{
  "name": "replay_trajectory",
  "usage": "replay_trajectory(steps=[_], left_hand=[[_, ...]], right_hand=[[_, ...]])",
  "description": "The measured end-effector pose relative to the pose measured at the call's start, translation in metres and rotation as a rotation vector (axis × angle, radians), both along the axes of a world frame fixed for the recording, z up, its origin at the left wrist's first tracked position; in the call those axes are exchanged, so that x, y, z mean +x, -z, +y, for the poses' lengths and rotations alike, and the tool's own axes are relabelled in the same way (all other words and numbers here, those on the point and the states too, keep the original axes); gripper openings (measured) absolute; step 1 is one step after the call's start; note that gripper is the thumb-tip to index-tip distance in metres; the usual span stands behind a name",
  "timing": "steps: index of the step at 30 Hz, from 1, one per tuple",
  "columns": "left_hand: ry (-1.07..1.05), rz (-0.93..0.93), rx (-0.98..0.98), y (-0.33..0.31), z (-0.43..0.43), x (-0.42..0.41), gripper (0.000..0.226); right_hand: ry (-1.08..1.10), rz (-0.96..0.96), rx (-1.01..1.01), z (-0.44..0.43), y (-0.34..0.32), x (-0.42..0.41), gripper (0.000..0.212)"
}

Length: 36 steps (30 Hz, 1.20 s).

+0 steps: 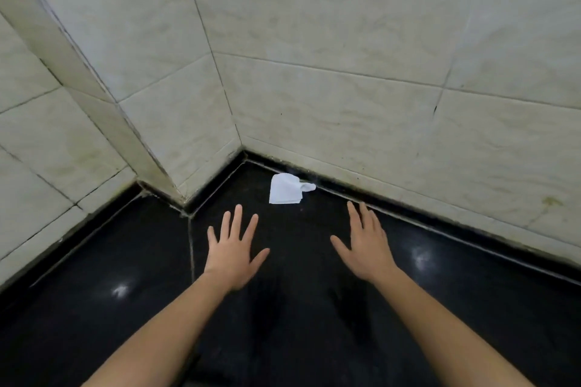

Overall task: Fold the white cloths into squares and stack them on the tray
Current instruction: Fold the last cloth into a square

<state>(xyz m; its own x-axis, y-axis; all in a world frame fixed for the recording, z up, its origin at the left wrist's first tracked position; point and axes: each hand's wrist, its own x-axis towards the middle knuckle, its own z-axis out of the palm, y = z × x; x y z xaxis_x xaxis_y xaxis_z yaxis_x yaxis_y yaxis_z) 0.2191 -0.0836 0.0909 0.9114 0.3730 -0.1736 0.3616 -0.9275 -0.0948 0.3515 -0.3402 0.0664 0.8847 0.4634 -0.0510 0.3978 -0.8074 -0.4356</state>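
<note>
Both hands, left hand (233, 253) and right hand (364, 248), reach empty with fingers spread over the black counter (298, 308); the white cloth (286, 189) lies just ahead between them, near the wall (345, 88).

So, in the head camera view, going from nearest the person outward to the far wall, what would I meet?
The two open hands, left and right, flat over the black counter → the white cloth → the tiled wall.
</note>
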Motion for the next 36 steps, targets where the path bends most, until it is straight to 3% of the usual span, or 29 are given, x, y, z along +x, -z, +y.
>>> replay_trajectory(steps=[5,9,16,19,22,29,36], left_hand=[[0.085,0.088,-0.140,0.067,0.070,0.065,0.080],[0.110,0.159,-0.191,0.124,0.116,0.088,0.088],[0.164,0.121,-0.182,0.173,0.142,0.086,0.074],[0.163,0.113,-0.184,0.177,0.143,0.084,0.072],[0.163,0.163,-0.193,0.178,0.145,0.084,0.072],[0.152,0.228,-0.205,0.165,0.150,0.090,0.073],[0.012,0.251,-0.358,0.144,0.132,0.097,0.062]], right_hand=[[0.242,0.304,0.168,0.070,0.039,0.042,0.080],[0.469,0.423,0.328,0.137,0.070,0.079,0.072],[0.630,0.446,0.394,0.214,0.120,0.119,0.059],[0.647,0.396,0.353,0.229,0.132,0.127,0.042],[0.697,0.399,0.387,0.230,0.135,0.128,0.025],[0.684,0.568,0.497,0.181,0.122,0.068,0.007],[0.551,0.687,0.343,0.098,0.100,-0.035,0.004]])
